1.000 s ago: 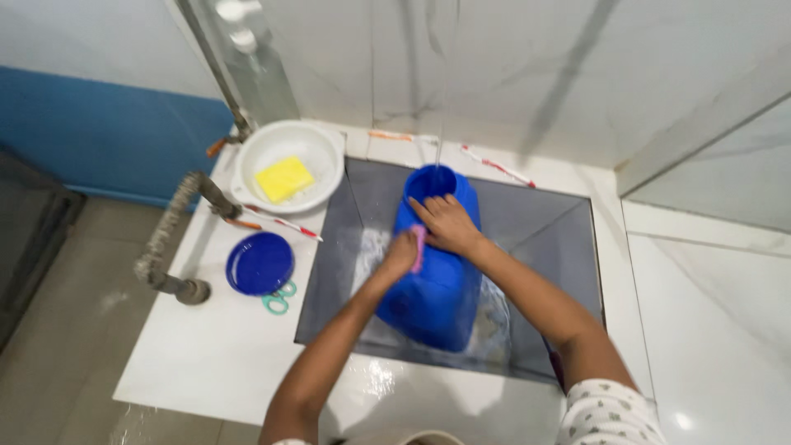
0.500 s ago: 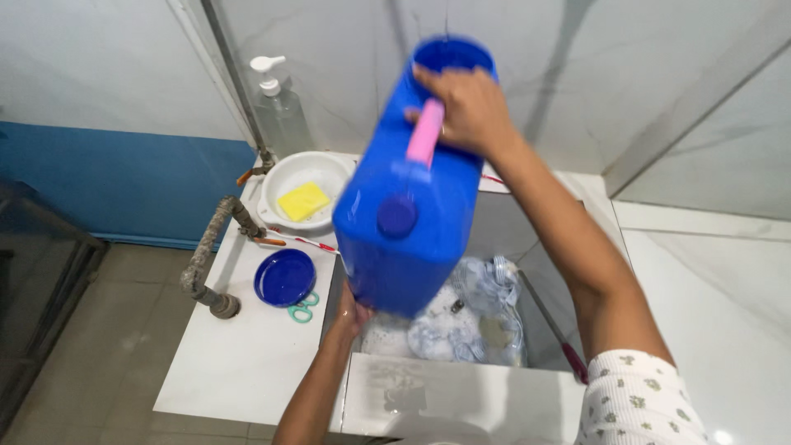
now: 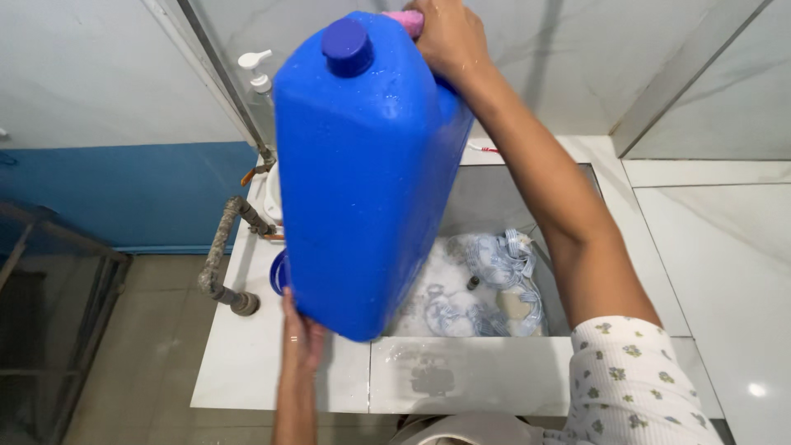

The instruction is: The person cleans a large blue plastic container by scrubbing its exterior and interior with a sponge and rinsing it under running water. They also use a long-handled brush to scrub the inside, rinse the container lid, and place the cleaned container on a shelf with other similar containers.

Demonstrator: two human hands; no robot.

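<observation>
**Jug held up, tilted over sink: two-hand lift in hand**

Obs. The blue jug [image 3: 362, 173] is off the counter and in the air, long axis steeply tilted, its capped end up. The cap [image 3: 346, 45] is on. Jug surface looks wet, with droplets.

Right hand [image 3: 449, 37]: at the jug's upper end, fingers curled tight over its far top edge. A pink thing [image 3: 404, 21] is pressed between those fingers and the jug; what it is I cannot tell. The fingertips are hidden behind the jug.

Left hand [image 3: 303, 338]: under the jug's lower corner, palm up against it, taking weight. Its fingers go behind the jug, so whether they are spread or closed I cannot tell.

Surroundings. Below and beyond the left fingers, the sink [image 3: 494, 198] holds suds and a blue-white patterned cloth [image 3: 494, 280]. Just past the left fingers, a round blue lid [image 3: 278, 272] shows at the jug's edge. A pipe [image 3: 218, 255] lies outboard of the left hand, and a pump bottle [image 3: 257, 78] stands well above it, by the wall.

Judgement. The step is the carry or tilt of the jug above the sink, with the load shared between both hands. Any further move calls for a firm right-hand hold and the left palm kept under the corner. A wet, smooth wall could slip, and the pink thing weakens the right grip.
</observation>
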